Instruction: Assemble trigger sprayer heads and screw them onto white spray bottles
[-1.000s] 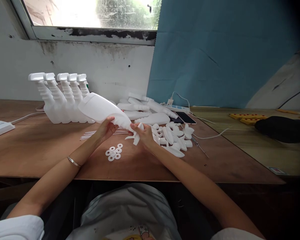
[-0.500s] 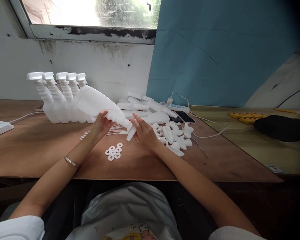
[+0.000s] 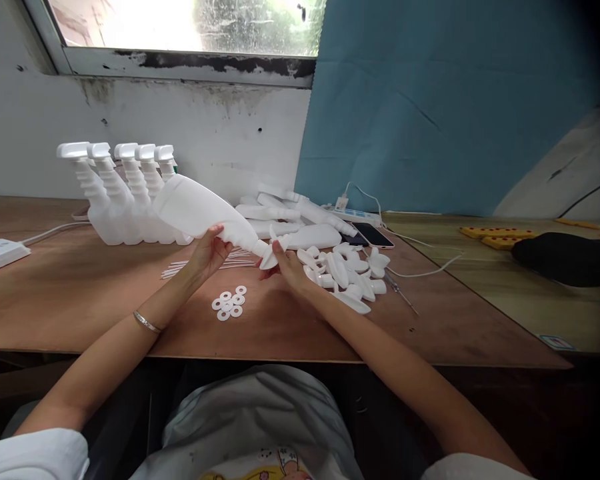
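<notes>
A white plastic spray bottle (image 3: 200, 207) lies tilted in the air, its base up to the left and its neck down to the right. Round its ribbed narrow part my left hand (image 3: 213, 252) is closed. At the neck end sits a white trigger spray head (image 3: 270, 257), which my right hand (image 3: 287, 267) grips; part of it is hidden by the fingers. Below the hands, several white ring washers (image 3: 227, 305) lie on the brown table (image 3: 130, 293). Thin white tubes (image 3: 237, 258) lie behind my left hand.
Several bottles with spray heads (image 3: 125, 213) stand at the back left. More bottles (image 3: 305, 217) lie piled behind my hands. Loose spray heads (image 3: 353, 270) are heaped to the right, beside a screwdriver (image 3: 403, 293) and a phone (image 3: 373, 235). A power strip (image 3: 3, 257) is at far left.
The spray head has turned at the bottle neck, and my right hand's fingers have shifted from lying along it to gripping round it. My left hand still holds the bottle.
</notes>
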Tool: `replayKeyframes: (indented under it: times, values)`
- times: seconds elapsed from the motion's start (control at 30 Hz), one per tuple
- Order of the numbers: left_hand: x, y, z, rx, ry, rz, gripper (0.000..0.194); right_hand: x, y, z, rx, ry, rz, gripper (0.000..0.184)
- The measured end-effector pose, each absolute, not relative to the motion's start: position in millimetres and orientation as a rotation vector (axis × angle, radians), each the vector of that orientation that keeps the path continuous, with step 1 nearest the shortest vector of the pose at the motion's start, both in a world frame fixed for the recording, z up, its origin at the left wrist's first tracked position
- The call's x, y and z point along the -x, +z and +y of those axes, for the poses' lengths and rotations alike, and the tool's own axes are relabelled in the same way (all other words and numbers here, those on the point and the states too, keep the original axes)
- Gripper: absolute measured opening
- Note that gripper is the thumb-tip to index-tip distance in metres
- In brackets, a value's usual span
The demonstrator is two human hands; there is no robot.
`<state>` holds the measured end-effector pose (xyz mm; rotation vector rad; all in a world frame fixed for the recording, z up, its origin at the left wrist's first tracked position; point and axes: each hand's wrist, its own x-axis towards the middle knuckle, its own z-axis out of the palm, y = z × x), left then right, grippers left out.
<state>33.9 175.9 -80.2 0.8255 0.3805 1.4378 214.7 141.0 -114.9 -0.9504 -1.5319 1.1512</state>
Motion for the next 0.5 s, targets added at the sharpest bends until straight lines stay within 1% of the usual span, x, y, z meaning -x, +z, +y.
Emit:
replayKeyframes:
  times: [0.13, 0.2, 0.27, 0.3, 0.37, 0.4, 0.47, 0.5]
  values:
    - [-34.8, -78.6, 173.9, -0.951, 1.405, 0.445, 0.022, -214.6, -111.4, 140.0, 0.884, 1.266, -1.409, 0.064]
    - [-37.4, -80.8, 166.3, -1.185, 1.273, 0.543, 0.026, -215.5, -108.6, 139.5, 0.85, 1.285, -1.341, 0.061]
    - [-41.7, -83.8, 152.3, -1.623, 1.094, 0.653, 0.027, -216.7, -106.1, 139.9, 0.836, 1.286, -1.268, 0.059]
    - [-44.1, -84.5, 143.6, -1.901, 1.034, 0.7, 0.025, -217.3, -105.0, 140.4, 0.835, 1.288, -1.241, 0.058]
    - [-48.8, -81.4, 126.0, -2.479, 1.091, 0.77, 0.017, -218.6, -103.0, 141.2, 0.832, 1.287, -1.205, 0.058]
    - [-50.9, -76.8, 118.5, -2.746, 1.167, 0.787, 0.018, -219.2, -102.0, 141.3, 0.825, 1.283, -1.203, 0.058]
    - [-54.9, -61.6, 108.8, -3.19, 1.239, 0.794, 0.032, -220.0, -99.5, 140.1, 0.802, 1.274, -1.237, 0.057]
    - [-57.0, -52.3, 107.0, -3.356, 1.211, 0.815, 0.041, -220.3, -98.1, 138.8, 0.793, 1.27, -1.27, 0.058]
